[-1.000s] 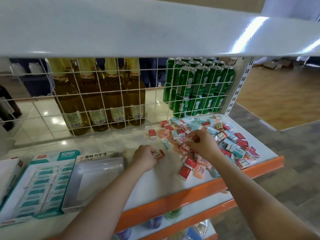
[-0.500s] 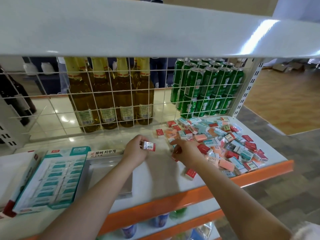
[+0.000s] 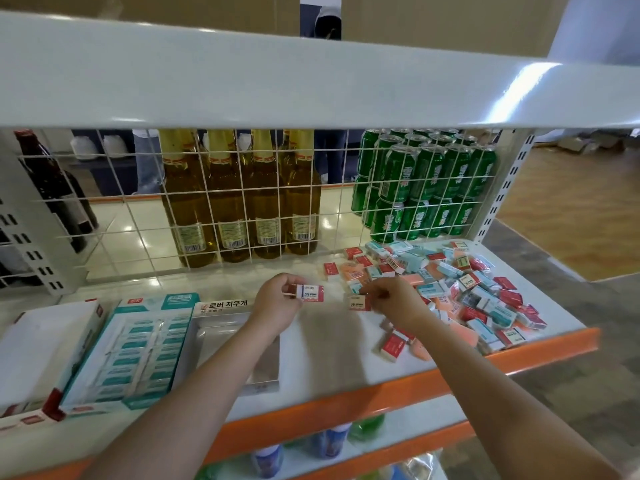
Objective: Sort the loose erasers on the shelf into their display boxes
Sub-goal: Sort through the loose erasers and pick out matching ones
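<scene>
**Both hands lifted, each with an eraser**

Since a moment ago the right hand [image 3: 393, 301] has left the loose erasers [image 3: 460, 289] and pinches a red-sleeved eraser [image 3: 359, 302] above the shelf [image 3: 325, 355]. Left hand [image 3: 277, 303] pinches another red-sleeved eraser [image 3: 309, 293] just left of it. Nearer left, an empty display box [image 3: 221, 308] lies beside a teal-filled display box [image 3: 138, 351].

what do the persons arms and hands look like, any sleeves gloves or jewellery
Both forearms are bare as far as the frame shows, with no sleeve in view. The left hand and the right hand wear no gloves, and no ring, watch or bracelet shows on either wrist. The fingernails are too small to make out.
</scene>
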